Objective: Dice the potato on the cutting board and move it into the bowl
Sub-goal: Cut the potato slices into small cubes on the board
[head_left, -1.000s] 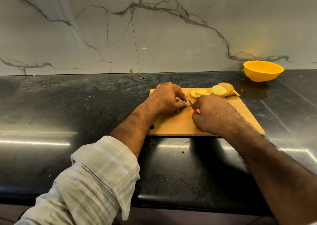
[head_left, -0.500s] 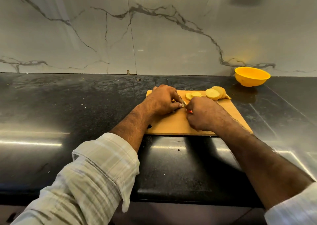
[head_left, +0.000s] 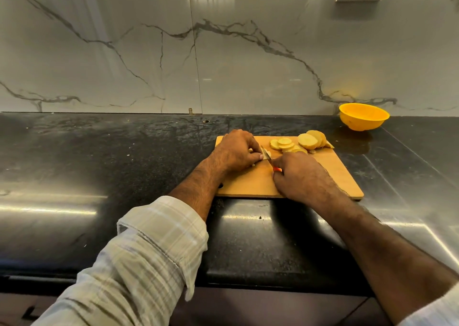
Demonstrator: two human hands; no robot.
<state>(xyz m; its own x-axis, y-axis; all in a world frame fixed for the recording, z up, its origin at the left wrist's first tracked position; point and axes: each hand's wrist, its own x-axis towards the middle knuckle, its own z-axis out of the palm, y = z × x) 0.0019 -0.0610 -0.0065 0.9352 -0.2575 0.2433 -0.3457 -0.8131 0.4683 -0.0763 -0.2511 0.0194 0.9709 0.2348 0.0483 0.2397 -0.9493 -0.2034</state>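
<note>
Right hand (head_left: 300,176), knife (head_left: 267,155) tip away

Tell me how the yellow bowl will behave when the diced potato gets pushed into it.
The yellow bowl looks like thin plastic, so it is probably light and may slide on the glossy black counter. Its base seems narrow under a wide rim, so a shove at the rim might tip it. It looks empty, so nothing weighs it down.
</note>
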